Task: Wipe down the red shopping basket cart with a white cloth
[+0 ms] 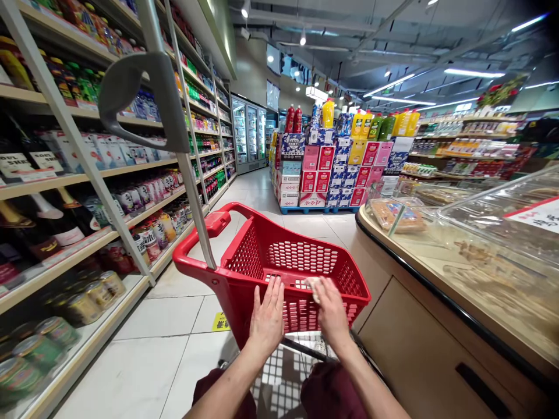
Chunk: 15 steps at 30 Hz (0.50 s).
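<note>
Red was shown by the cart at the left hand (its walls patterned with holes), white by the wad in the right hand, maroon by fabric below both.

The curled fingers of the right hand hid most of a crumpled whitish wad. The palm of the left hand was hidden. Left of the grip, a red perforated plastic cart covered part of a yellow floor sticker. Above, a grey metal pole ran off the top; to the right, food under clear plastic covers was blurred.
</note>
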Each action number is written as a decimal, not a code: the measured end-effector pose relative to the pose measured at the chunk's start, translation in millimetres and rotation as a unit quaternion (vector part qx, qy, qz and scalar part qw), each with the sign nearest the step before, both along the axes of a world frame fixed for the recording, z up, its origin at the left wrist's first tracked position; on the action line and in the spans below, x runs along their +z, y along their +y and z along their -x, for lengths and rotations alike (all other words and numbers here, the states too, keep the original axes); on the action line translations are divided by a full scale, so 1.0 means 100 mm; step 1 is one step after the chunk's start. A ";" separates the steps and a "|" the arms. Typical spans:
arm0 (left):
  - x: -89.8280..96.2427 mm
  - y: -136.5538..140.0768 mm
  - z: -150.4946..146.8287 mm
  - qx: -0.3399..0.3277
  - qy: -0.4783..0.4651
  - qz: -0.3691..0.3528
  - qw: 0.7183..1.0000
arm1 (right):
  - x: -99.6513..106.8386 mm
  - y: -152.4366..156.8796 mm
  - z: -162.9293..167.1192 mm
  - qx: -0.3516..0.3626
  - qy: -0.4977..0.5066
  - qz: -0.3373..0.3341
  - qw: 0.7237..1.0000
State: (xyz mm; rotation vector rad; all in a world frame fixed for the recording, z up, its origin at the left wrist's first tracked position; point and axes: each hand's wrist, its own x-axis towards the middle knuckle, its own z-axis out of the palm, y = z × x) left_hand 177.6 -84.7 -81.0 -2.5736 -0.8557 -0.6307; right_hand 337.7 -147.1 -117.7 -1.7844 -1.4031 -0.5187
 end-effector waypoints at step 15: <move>0.12 0.18 0.28 0.044 -0.004 -0.017 0.999 | 0.06 0.13 0.20 -0.040 0.026 -0.004 0.999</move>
